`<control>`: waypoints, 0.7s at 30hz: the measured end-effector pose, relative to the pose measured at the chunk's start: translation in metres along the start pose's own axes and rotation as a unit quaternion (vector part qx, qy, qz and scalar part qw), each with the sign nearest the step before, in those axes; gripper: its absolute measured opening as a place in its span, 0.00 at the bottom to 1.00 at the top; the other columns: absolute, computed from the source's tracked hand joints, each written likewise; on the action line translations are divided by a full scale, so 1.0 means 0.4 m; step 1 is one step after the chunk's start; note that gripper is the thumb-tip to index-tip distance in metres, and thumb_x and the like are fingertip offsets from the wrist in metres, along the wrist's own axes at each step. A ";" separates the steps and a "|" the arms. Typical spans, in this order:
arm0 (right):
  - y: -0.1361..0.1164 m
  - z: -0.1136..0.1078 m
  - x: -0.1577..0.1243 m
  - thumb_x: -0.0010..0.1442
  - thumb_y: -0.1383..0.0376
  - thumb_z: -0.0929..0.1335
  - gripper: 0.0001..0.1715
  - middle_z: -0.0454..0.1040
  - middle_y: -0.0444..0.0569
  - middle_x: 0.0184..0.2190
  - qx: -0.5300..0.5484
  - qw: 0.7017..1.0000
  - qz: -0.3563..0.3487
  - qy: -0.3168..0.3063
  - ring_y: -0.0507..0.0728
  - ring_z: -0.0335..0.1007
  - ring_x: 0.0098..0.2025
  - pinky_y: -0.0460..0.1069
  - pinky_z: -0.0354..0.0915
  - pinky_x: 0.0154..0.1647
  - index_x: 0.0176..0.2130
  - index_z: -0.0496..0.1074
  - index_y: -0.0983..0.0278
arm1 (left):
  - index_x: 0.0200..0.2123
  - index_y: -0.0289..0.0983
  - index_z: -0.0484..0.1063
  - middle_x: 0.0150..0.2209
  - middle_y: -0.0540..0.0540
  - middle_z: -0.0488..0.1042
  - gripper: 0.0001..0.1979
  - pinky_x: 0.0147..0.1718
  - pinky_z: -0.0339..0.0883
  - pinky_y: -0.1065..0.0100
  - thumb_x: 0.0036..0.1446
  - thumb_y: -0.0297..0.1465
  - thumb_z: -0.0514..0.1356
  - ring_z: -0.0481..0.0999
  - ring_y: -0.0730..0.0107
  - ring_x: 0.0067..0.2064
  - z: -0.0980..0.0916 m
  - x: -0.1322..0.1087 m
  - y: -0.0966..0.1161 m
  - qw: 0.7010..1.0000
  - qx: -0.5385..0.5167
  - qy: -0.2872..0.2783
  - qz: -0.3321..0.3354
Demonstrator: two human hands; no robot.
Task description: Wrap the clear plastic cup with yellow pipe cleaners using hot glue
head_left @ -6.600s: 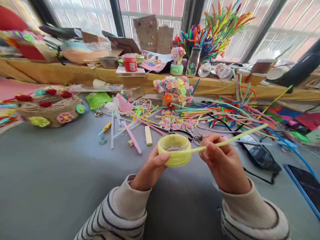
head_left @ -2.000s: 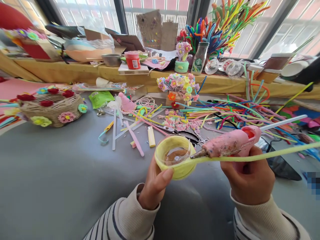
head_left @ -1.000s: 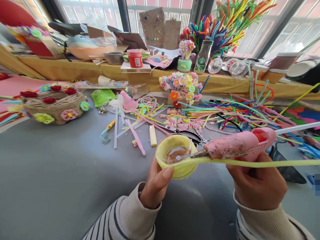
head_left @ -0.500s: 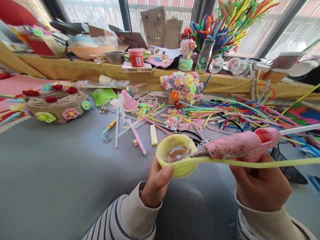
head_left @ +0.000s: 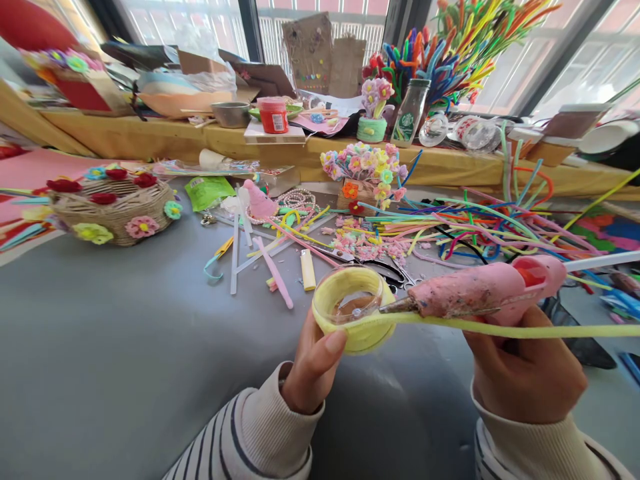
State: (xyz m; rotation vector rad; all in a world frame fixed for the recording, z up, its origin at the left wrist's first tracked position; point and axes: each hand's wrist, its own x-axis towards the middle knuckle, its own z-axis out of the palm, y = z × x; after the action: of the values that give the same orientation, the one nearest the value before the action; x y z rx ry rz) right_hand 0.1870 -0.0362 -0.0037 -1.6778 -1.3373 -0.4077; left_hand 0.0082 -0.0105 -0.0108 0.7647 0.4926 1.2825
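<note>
My left hand (head_left: 320, 360) is closed around a small clear cup (head_left: 357, 337) wrapped in yellow pipe cleaner, its thumb pressing the near side. From the cup's side a loose yellow pipe cleaner (head_left: 500, 329) stretches right, past the frame edge. My right hand (head_left: 530, 373) grips a pink hot glue gun (head_left: 470, 290), its handle partly hidden by the fingers. The gun's metal nozzle (head_left: 397, 305) points left, at the cup's rim, just above the strand. A white glue stick (head_left: 603, 260) sticks out of the gun's back.
Beyond the cup lie a yellow lighter (head_left: 307, 270), black-handled scissors (head_left: 385, 272) and a pink stick (head_left: 273, 273). Many loose pipe cleaners (head_left: 480, 227) spread at right. A twine basket (head_left: 113, 213) with flowers stands at left. A cloth-covered ledge (head_left: 200, 141) runs along the back.
My right hand and the glue gun's rear have shifted very slightly right, while the nozzle stays at the rim. The strand's far end sits slightly lower. My left hand holds the cup almost unmoved.
</note>
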 end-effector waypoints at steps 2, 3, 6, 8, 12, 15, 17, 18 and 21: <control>-0.003 -0.001 0.001 0.54 0.50 0.65 0.20 0.55 0.39 0.16 0.006 1.000 0.001 -0.003 0.48 0.49 0.18 0.46 0.46 0.19 0.23 0.62 0.63 | 0.47 0.39 0.68 0.49 0.42 0.71 0.28 0.48 0.61 0.52 0.40 0.40 0.63 0.70 0.48 0.50 -0.001 0.000 0.000 1.000 0.003 0.004 -0.001; -0.004 -0.001 0.001 0.54 0.51 0.66 0.20 0.55 0.39 0.16 0.013 1.000 0.003 -0.003 0.48 0.49 0.18 0.46 0.47 0.19 0.23 0.62 0.63 | 0.47 0.39 0.68 0.49 0.42 0.71 0.28 0.48 0.61 0.53 0.40 0.40 0.63 0.70 0.48 0.49 -0.001 0.001 -0.001 1.000 0.003 0.004 0.000; -0.010 -0.002 0.002 0.54 0.53 0.66 0.20 0.56 0.39 0.16 0.021 1.000 0.007 -0.002 0.48 0.50 0.19 0.46 0.47 0.20 0.21 0.60 0.63 | 0.47 0.39 0.68 0.49 0.43 0.72 0.28 0.47 0.62 0.56 0.40 0.40 0.63 0.71 0.51 0.49 -0.002 0.002 -0.003 1.000 -0.005 -0.001 0.008; -0.013 -0.003 0.002 0.54 0.54 0.66 0.20 0.56 0.40 0.16 0.017 1.000 0.006 -0.003 0.48 0.49 0.19 0.46 0.47 0.19 0.21 0.60 0.63 | 0.47 0.39 0.69 0.48 0.44 0.72 0.27 0.45 0.63 0.59 0.41 0.40 0.63 0.71 0.54 0.48 -0.001 0.003 -0.005 1.000 -0.012 -0.004 0.012; -0.016 -0.004 0.002 0.55 0.55 0.66 0.19 0.56 0.40 0.16 0.016 1.000 0.007 -0.004 0.48 0.49 0.18 0.46 0.47 0.19 0.22 0.60 0.63 | 0.46 0.39 0.69 0.48 0.44 0.72 0.26 0.44 0.63 0.59 0.41 0.40 0.62 0.71 0.54 0.47 0.002 0.002 -0.004 1.000 -0.009 0.001 0.014; -0.013 -0.002 0.002 0.54 0.55 0.67 0.18 0.56 0.40 0.16 0.021 1.000 0.015 0.006 0.49 0.50 0.18 0.46 0.47 0.20 0.22 0.61 0.63 | 0.46 0.40 0.69 0.48 0.44 0.72 0.26 0.45 0.62 0.57 0.41 0.40 0.62 0.71 0.53 0.48 0.004 0.002 -0.001 1.000 0.000 -0.002 0.010; -0.006 0.000 0.003 0.53 0.55 0.67 0.17 0.56 0.39 0.16 0.026 1.000 0.015 0.009 0.49 0.49 0.18 0.46 0.48 0.19 0.22 0.61 0.62 | 0.46 0.40 0.69 0.48 0.44 0.72 0.26 0.47 0.61 0.55 0.41 0.40 0.62 0.70 0.51 0.48 0.003 0.002 0.000 1.000 0.001 -0.005 0.008; -0.002 0.001 0.004 0.53 0.55 0.67 0.17 0.55 0.39 0.15 0.034 0.999 0.004 0.008 0.48 0.49 0.18 0.46 0.48 0.19 0.21 0.60 0.62 | 0.47 0.40 0.68 0.49 0.43 0.72 0.27 0.48 0.61 0.54 0.41 0.40 0.62 0.70 0.50 0.49 0.002 0.002 0.000 1.000 0.001 -0.007 0.008; 0.008 0.003 0.004 0.54 0.56 0.67 0.18 0.55 0.39 0.15 0.048 0.998 -0.033 0.011 0.48 0.48 0.17 0.46 0.48 0.18 0.21 0.59 0.62 | 0.46 0.41 0.68 0.49 0.44 0.72 0.26 0.50 0.60 0.53 0.41 0.39 0.62 0.70 0.50 0.50 -0.003 0.003 -0.003 1.000 -0.009 -0.014 0.016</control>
State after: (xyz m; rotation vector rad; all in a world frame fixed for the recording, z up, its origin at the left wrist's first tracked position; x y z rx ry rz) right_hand 0.1902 -0.0342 -0.0045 -1.5493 -1.3777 -0.3923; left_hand 0.0084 -0.0092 -0.0122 0.7775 0.4480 1.3032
